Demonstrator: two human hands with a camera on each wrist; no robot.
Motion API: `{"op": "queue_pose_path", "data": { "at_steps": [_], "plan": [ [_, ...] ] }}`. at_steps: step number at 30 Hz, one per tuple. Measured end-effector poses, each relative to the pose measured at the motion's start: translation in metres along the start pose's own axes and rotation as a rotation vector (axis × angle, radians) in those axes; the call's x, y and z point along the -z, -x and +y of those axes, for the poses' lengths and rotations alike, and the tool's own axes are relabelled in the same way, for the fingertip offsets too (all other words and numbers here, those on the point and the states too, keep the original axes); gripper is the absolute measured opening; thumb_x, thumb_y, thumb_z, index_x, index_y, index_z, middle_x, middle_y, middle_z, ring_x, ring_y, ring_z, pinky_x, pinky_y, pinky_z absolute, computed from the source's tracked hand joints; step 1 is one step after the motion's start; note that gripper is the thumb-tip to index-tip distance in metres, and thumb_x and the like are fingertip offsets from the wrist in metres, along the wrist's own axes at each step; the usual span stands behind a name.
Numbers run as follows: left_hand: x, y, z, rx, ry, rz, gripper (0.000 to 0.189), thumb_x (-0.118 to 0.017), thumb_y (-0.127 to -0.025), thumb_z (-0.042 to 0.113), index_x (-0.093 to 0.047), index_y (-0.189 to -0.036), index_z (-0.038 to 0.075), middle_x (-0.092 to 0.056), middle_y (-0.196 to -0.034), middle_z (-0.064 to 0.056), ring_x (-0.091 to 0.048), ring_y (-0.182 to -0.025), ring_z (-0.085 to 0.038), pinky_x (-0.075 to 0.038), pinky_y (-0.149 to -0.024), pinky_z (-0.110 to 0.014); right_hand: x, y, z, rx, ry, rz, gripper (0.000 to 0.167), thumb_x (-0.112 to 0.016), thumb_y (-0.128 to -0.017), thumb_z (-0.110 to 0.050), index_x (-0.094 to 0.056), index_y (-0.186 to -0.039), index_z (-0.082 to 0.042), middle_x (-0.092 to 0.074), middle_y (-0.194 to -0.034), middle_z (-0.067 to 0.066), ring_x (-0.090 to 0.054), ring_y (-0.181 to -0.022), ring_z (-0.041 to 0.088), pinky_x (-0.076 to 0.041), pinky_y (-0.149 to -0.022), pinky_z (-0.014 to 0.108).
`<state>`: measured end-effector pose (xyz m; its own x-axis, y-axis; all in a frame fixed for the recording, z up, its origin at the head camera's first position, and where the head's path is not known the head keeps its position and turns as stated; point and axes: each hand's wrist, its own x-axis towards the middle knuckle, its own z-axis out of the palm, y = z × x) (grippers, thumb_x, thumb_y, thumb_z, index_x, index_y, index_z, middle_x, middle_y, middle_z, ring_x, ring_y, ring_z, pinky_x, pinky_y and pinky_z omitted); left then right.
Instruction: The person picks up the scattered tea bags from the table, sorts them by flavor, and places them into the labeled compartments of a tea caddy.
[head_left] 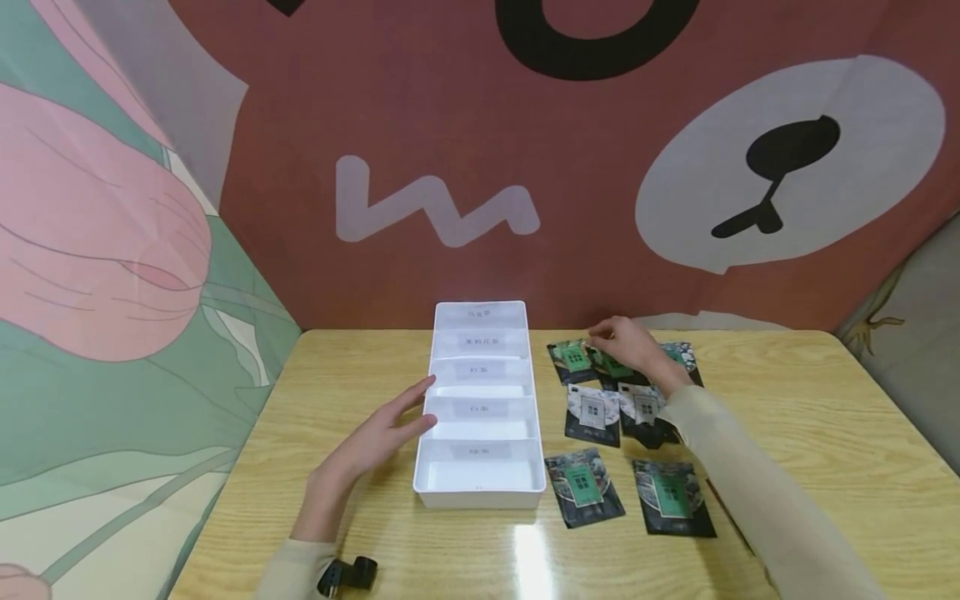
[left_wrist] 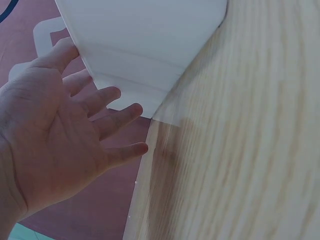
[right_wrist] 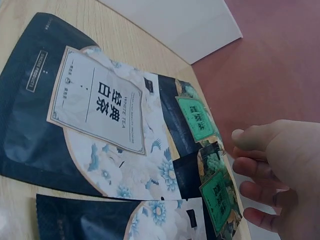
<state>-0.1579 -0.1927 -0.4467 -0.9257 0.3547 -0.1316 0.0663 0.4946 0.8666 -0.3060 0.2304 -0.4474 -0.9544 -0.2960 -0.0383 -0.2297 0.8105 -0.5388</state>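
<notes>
A white divided box (head_left: 480, 500) with several labelled compartments stands in the middle of the table. My left hand (head_left: 378, 433) is at its left side, fingers spread, fingertips right at the rim; in the left wrist view the palm and fingers (left_wrist: 115, 120) are beside the box's outer wall. Over the back row of tea packets, my right hand (head_left: 633, 343) hovers with loosely bent fingers and nothing between them. Below it are a green-labelled packet (head_left: 573, 358) and another green-labelled packet (right_wrist: 217, 202), partly hidden in the head view. White tea packets (right_wrist: 107, 105) lie just in front.
Two green-labelled packets, one on the left (head_left: 583, 486) and one on the right (head_left: 671, 493), lie nearer the front. A flower-patterned packet (head_left: 681, 354) shows behind the right wrist. A patterned cloth backdrop (head_left: 585, 208) rises at the table's back edge.
</notes>
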Motion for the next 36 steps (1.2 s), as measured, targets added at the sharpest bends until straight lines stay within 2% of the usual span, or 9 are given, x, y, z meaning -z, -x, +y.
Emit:
{"op": "queue_pose_path", "data": {
  "at_steps": [4, 9, 18, 25, 30, 36],
  "plan": [
    [0.0, 0.0, 0.0, 0.006, 0.007, -0.002, 0.064, -0.058, -0.098, 0.05, -0.027, -0.153, 0.045, -0.033, -0.16, 0.005, -0.032, -0.148, -0.025, -0.03, -0.117, -0.057, -0.002, -0.003, 0.002, -0.019, 0.002, -0.027, 0.038, -0.057, -0.102, -0.027, -0.066, -0.127, 0.001, -0.063, -0.131, 0.022, -0.063, -0.112, 0.037, -0.054, -0.089, 0.051],
    [0.0, 0.0, 0.0, 0.007, 0.012, 0.004, 0.065, -0.058, -0.097, 0.052, -0.028, -0.154, 0.043, -0.035, -0.159, 0.003, -0.034, -0.147, -0.025, -0.03, -0.117, -0.057, -0.004, -0.005, 0.002, -0.053, 0.008, -0.048, 0.033, -0.059, -0.101, -0.029, -0.072, -0.12, -0.005, -0.066, -0.128, 0.02, -0.064, -0.11, 0.034, -0.053, -0.086, 0.048],
    [0.0, 0.0, 0.0, 0.009, 0.012, 0.001, 0.065, -0.058, -0.096, 0.054, -0.028, -0.153, 0.046, -0.034, -0.159, 0.007, -0.035, -0.147, -0.023, -0.031, -0.117, -0.055, -0.008, -0.008, -0.001, -0.12, 0.077, 0.004, 0.027, -0.065, -0.097, -0.033, -0.08, -0.104, -0.012, -0.071, -0.117, 0.014, -0.064, -0.105, 0.032, -0.052, -0.084, 0.047],
    [0.0, 0.0, 0.0, 0.014, 0.012, 0.001, 0.065, -0.058, -0.095, 0.055, -0.028, -0.152, 0.047, -0.035, -0.159, 0.007, -0.035, -0.147, -0.023, -0.032, -0.116, -0.055, -0.01, -0.011, -0.002, -0.172, 0.025, 0.007, 0.025, -0.062, -0.098, -0.032, -0.079, -0.093, -0.014, -0.073, -0.108, 0.01, -0.063, -0.09, 0.026, -0.046, -0.079, 0.045],
    [0.0, -0.001, 0.001, 0.018, 0.008, 0.006, 0.064, -0.058, -0.095, 0.056, -0.029, -0.152, 0.047, -0.034, -0.159, 0.008, -0.034, -0.147, -0.023, -0.032, -0.117, -0.055, -0.011, -0.013, -0.005, -0.143, -0.055, 0.02, 0.027, -0.061, -0.098, -0.031, -0.076, -0.1, -0.009, -0.072, -0.109, 0.013, -0.06, -0.083, 0.023, -0.045, -0.071, 0.035],
    [0.0, -0.001, 0.001, 0.023, -0.004, 0.011, 0.065, -0.058, -0.095, 0.057, -0.029, -0.152, 0.046, -0.03, -0.161, 0.009, -0.029, -0.15, -0.023, -0.028, -0.118, -0.056, -0.014, -0.014, -0.004, -0.114, -0.115, 0.062, 0.028, -0.061, -0.098, -0.031, -0.073, -0.102, -0.007, -0.07, -0.105, 0.013, -0.06, -0.084, 0.023, -0.047, -0.07, 0.034]
  ]
}}
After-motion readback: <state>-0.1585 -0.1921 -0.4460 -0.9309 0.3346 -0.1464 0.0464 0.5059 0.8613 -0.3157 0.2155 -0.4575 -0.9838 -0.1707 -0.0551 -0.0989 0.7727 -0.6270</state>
